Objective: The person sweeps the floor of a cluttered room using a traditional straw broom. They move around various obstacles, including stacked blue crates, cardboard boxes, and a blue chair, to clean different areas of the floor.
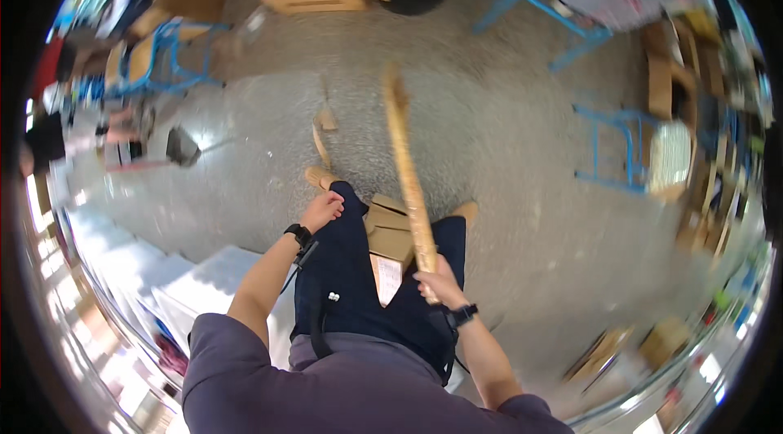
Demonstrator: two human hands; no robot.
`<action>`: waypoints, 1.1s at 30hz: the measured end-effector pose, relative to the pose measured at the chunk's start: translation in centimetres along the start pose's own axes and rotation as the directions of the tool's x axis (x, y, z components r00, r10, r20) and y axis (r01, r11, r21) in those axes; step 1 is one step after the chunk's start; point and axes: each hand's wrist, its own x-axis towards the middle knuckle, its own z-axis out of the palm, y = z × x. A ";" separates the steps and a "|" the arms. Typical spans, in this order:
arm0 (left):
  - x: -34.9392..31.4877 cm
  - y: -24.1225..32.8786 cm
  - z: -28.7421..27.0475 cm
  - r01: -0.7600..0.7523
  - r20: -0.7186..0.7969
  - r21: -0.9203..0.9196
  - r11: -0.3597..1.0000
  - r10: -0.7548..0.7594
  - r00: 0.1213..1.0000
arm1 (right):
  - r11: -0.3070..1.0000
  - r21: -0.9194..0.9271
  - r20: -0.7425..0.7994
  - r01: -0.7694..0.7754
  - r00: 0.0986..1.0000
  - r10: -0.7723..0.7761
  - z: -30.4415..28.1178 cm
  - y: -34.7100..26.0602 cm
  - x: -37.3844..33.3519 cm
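My right hand (440,281) is wrapped round the lower end of a long, narrow tan strip (408,169) with a shiny, wrinkled surface. It rises away from me, its far end blurred by motion; I cannot tell whether it is cardboard or wrapped in tape. Over my left thigh, my left hand (325,209) is loosely closed, with nothing seen in it. Between my legs stands an open brown cardboard box (390,236), its flaps up. A white printed label (388,277) shows on its near side, just left of my right hand.
Torn cardboard pieces (326,120) lie on the floor ahead. A dustpan (183,146) is at left, near another person's arm (122,122). Blue-legged chairs stand left (167,59) and right (624,148). A filled cardboard box (320,0) sits at the back, and white-covered stacks (204,283) at near left.
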 end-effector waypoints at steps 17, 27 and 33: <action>-11.1 -26.1 -20.8 0.006 -0.394 -0.593 0.805 -0.297 0.869 | 0.811 -0.532 -0.035 -0.244 0.963 0.267 36.4 -8.3 20.5; -12.5 -28.0 -27.5 -0.108 -0.453 -0.738 0.666 -0.371 0.811 | 0.729 -0.660 0.010 -0.179 0.969 0.247 48.4 -10.3 11.8; -10.8 -27.3 -29.2 -0.081 -0.449 -0.752 0.655 -0.418 0.790 | 0.716 -0.689 0.105 0.113 0.993 -0.057 53.6 -21.5 17.9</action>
